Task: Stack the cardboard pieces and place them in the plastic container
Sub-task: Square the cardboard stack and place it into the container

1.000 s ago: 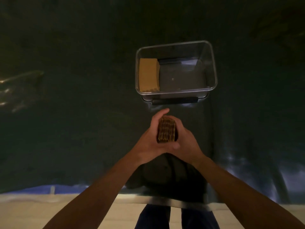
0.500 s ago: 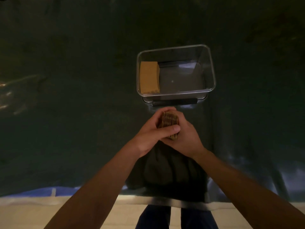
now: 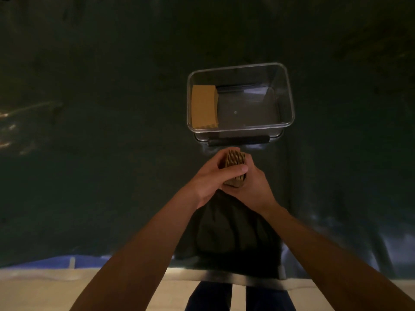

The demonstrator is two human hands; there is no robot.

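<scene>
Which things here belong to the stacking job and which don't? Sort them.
Job:
- cardboard stack held in both hands: left, right
- plastic container
- cardboard stack already inside, at its left end

Not part of it:
- dark table cover
- dark cloth bundle under the wrists

A: Where are the cardboard pieces?

B: One brown stack of cardboard pieces (image 3: 234, 168) stands on edge, its corrugated edges facing up, just in front of the container's near wall. A second, lighter tan stack (image 3: 204, 106) lies flat inside the plastic container (image 3: 289, 95), pushed against its left wall.

A: And the container itself?

B: Clear, rectangular, rounded corners, open on top, sitting upright. The rest of its floor right of the tan stack is bare.
</scene>
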